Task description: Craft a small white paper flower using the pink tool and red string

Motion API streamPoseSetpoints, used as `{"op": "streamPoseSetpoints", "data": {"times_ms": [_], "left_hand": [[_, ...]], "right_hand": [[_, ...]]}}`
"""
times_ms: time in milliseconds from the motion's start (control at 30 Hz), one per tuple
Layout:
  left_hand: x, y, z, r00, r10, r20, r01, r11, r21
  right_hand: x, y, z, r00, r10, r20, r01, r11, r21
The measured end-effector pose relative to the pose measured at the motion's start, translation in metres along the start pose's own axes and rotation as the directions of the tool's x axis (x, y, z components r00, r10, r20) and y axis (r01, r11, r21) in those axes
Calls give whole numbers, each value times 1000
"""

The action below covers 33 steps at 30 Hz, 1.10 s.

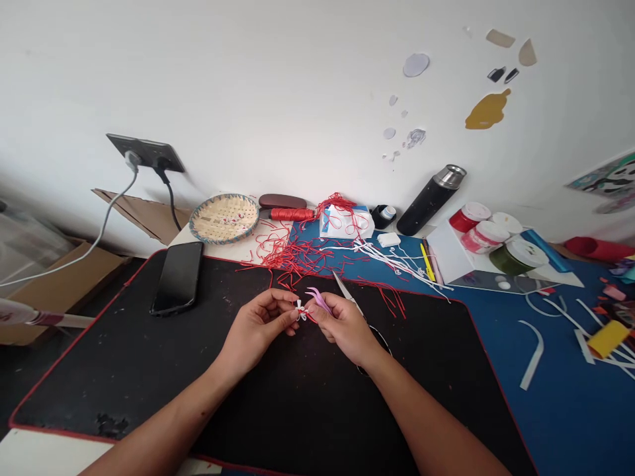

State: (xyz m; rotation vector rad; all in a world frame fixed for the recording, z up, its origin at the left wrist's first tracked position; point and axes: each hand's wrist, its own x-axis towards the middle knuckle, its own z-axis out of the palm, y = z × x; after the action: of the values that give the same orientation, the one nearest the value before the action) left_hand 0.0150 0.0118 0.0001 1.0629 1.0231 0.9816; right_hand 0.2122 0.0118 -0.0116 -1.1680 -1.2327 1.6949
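My left hand [265,322] pinches a small white and red cord knot [301,311] above the middle of the black mat [248,423]. On the other side of the knot, the fingertips of my right hand [342,324] are closed on its red cord. Purple curved tweezers [320,301] are also held in my right hand, their tips pointing up and left. Scissors [346,289] lie on the mat behind my right hand, which partly covers them.
A phone [177,279] lies at the mat's left. Behind are a woven basket [224,218], a red thread spool [292,214], loose red cords [297,258], white cords [397,259], a black flask [429,201] and paint jars [485,236]. Paper strips [533,354] lie right.
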Motion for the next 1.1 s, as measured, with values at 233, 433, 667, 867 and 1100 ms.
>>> {"op": "streamPoseSetpoints", "data": {"times_ms": [233, 433, 667, 867, 1100], "left_hand": [[1, 1, -2, 998, -26, 56, 29, 998, -55], [2, -1, -6, 989, -50, 139, 64, 993, -96], [0, -3, -3, 994, 11, 106, -9, 1000, -23], [0, -1, -1, 999, 8, 48, -12, 997, 78], [4, -1, -4, 998, -28, 64, 23, 997, 77]], "right_hand": [[0, 4, -1, 1000, -11, -27, 9, 998, -67], [1, 6, -2, 1000, -8, -25, 6, 998, -60], [0, 4, 0, 999, -40, -27, 38, 996, -77], [-3, 2, 2, 998, -66, -23, 62, 989, -137], [-2, 0, 3, 985, -147, -94, 132, 979, -152]]}}
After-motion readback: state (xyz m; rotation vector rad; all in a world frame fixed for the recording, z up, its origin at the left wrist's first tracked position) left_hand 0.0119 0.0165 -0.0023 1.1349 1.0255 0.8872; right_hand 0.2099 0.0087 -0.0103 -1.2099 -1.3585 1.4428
